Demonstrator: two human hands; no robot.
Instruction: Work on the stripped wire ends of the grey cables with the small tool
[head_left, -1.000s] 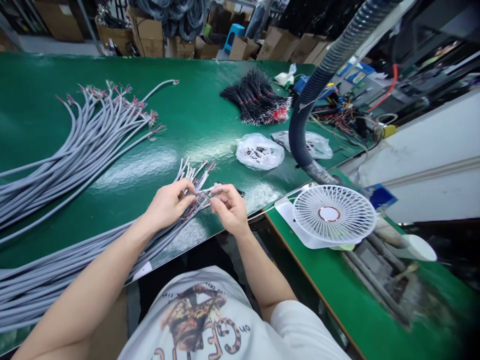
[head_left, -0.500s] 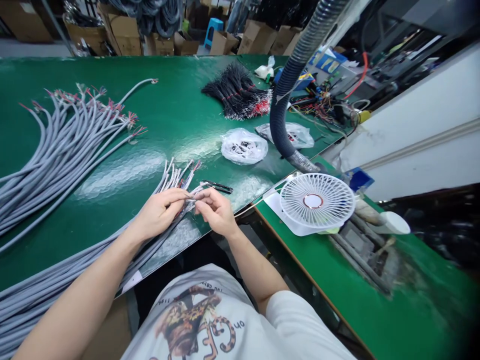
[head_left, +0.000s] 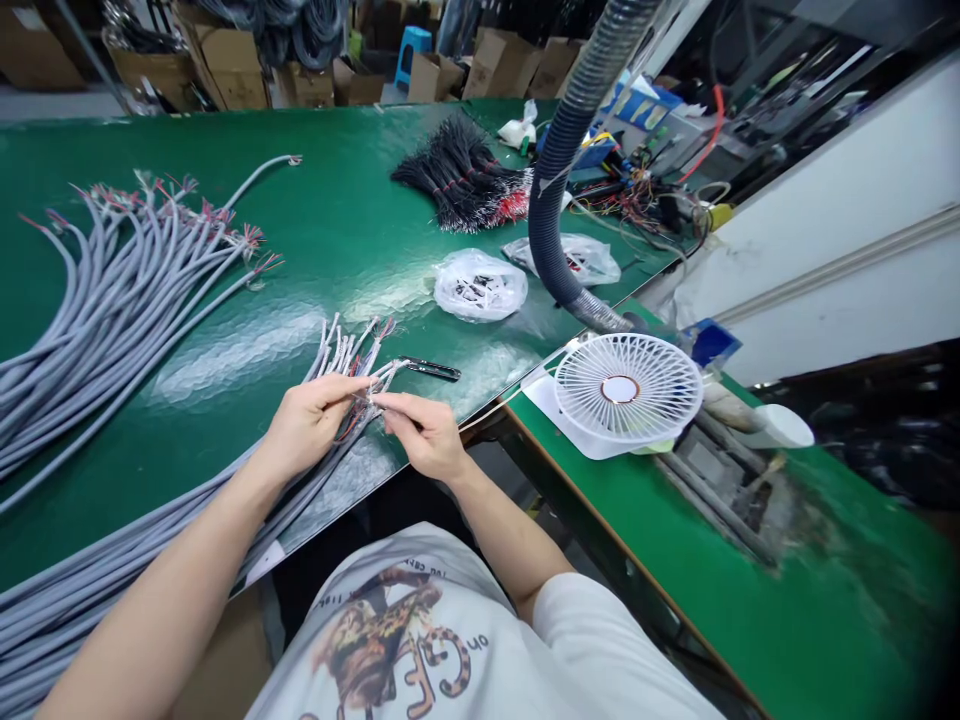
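My left hand (head_left: 311,420) pinches the stripped end of a grey cable near the table's front edge. Against it, the thumb and index finger of my right hand (head_left: 426,432) are closed on the fine wires of the same cable end. How the wires lie between the fingertips is too small to make out. Under and behind both hands runs a bundle of grey cables (head_left: 169,540), its stripped ends (head_left: 352,345) showing white and red wires. A pair of black snips (head_left: 430,369) lies just beyond my right hand.
More grey cables (head_left: 127,290) with stripped ends lie at left. Black wire bundles (head_left: 457,175) and a plastic bag of small parts (head_left: 480,287) are farther back. A flexible duct hose (head_left: 553,190) comes down beside a white fan (head_left: 628,388) at right.
My right index finger has straightened and now points left along the wires. Both hands remain together at the cable end. The whole view has shifted slightly.
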